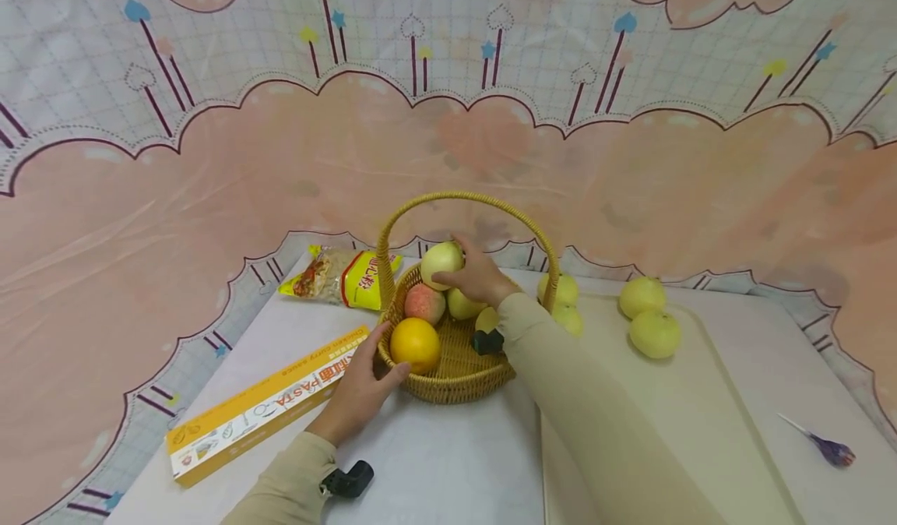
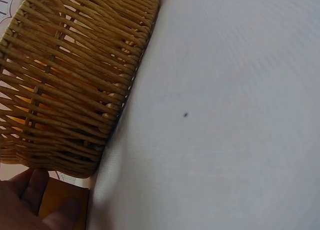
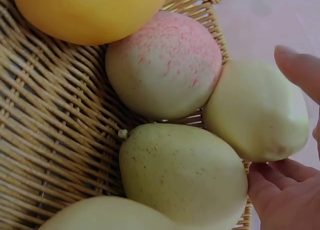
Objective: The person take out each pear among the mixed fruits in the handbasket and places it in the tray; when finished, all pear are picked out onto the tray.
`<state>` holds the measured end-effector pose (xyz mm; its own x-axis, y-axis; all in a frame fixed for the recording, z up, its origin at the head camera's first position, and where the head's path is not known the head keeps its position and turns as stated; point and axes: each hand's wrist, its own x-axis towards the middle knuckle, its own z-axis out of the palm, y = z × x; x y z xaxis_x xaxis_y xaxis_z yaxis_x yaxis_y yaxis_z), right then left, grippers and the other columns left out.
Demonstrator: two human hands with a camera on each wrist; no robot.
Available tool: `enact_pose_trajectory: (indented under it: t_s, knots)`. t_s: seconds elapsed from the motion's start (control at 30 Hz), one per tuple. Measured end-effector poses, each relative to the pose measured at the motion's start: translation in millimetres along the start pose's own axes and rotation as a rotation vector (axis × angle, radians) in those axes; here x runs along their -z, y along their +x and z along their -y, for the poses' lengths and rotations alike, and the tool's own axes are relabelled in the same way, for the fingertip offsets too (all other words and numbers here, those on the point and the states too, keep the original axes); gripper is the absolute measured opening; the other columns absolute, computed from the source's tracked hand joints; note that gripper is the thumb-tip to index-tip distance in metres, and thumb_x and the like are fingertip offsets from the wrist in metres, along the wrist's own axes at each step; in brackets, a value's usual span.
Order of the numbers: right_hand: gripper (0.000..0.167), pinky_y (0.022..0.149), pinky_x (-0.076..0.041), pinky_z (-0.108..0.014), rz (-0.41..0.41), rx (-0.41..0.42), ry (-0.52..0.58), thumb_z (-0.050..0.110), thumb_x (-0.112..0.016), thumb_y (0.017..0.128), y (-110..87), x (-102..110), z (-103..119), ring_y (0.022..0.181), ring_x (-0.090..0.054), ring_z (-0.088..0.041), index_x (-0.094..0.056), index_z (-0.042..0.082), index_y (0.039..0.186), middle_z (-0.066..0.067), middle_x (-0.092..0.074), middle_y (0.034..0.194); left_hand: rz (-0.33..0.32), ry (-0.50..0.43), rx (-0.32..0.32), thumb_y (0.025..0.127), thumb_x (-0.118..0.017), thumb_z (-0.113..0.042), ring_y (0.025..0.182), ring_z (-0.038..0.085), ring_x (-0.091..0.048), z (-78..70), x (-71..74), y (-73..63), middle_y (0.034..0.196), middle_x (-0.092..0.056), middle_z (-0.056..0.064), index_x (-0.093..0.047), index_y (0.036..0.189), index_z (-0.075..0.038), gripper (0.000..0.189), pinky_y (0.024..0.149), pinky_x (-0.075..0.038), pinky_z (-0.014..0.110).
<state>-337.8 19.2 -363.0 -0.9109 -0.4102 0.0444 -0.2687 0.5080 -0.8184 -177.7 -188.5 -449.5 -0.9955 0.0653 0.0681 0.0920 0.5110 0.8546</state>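
Observation:
A wicker basket with a tall arched handle stands mid-table. My right hand holds a pale green round fruit at the basket's far side, thumb to one side and fingers to the other. Beside that fruit lie a pink-flushed peach and a green pear-like fruit with a stem. An orange sits at the basket's near left. My left hand grips the basket's near left side, thumb at the front and fingers along the outside. In the left wrist view only its fingers and thumb show.
Left of the basket lie a long pasta box and a yellow food bag. On the right, a cream tray bears several yellow-green fruits. A wrapped lollipop lies at far right. A patterned cloth hangs behind.

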Motion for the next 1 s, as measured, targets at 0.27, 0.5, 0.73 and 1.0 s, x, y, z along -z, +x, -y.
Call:
enact_pose_trajectory:
  t_s: [0.27, 0.5, 0.73, 1.0]
  knots:
    - [0.087, 0.109, -0.039, -0.049, -0.07, -0.051, 0.007, 0.029, -0.074, 0.093, 4.5, -2, 3, 0.138, -0.039, -0.038, -0.022, 0.006, 0.158, -0.02, -0.035, 0.156, -0.009, -0.011, -0.021, 0.098, -0.063, -0.043, 0.149, 0.036, -0.016, -2.4, 0.1, 2.1, 0.163, -0.019, 0.016, -0.021, 0.16, -0.013, 0.08, 0.119, -0.014, 0.057]
    - [0.081, 0.1, -0.046, -0.05, -0.073, -0.045, 0.042, 0.025, -0.077, 0.091, 5.1, -6, 4, 0.127, -0.05, -0.038, -0.031, 0.01, 0.156, -0.019, -0.041, 0.151, -0.007, -0.008, -0.015, 0.098, -0.064, -0.041, 0.149, 0.036, -0.018, -2.6, 0.7, 2.0, 0.163, -0.02, 0.016, -0.022, 0.159, -0.013, 0.08, 0.119, -0.015, 0.056]
    - [0.079, 0.092, -0.051, -0.048, -0.065, 0.034, 0.017, 0.02, -0.077, 0.09, 3.3, -10, 5, 0.118, -0.056, -0.036, -0.032, 0.01, 0.154, -0.02, -0.043, 0.148, -0.007, -0.018, -0.009, 0.097, -0.064, -0.042, 0.149, 0.036, -0.018, -2.1, 0.9, 1.5, 0.163, -0.021, 0.016, -0.022, 0.159, -0.012, 0.081, 0.119, -0.015, 0.055]
    - [0.079, 0.092, -0.052, -0.047, -0.038, 0.157, -0.035, 0.017, -0.08, 0.086, -7.3, 0, 11, 0.12, -0.054, -0.035, -0.037, 0.007, 0.152, -0.02, -0.045, 0.145, -0.008, -0.013, -0.002, 0.097, -0.065, -0.04, 0.149, 0.037, -0.018, -1.8, -0.5, 2.4, 0.162, -0.021, 0.017, -0.023, 0.159, -0.012, 0.08, 0.119, -0.015, 0.056]
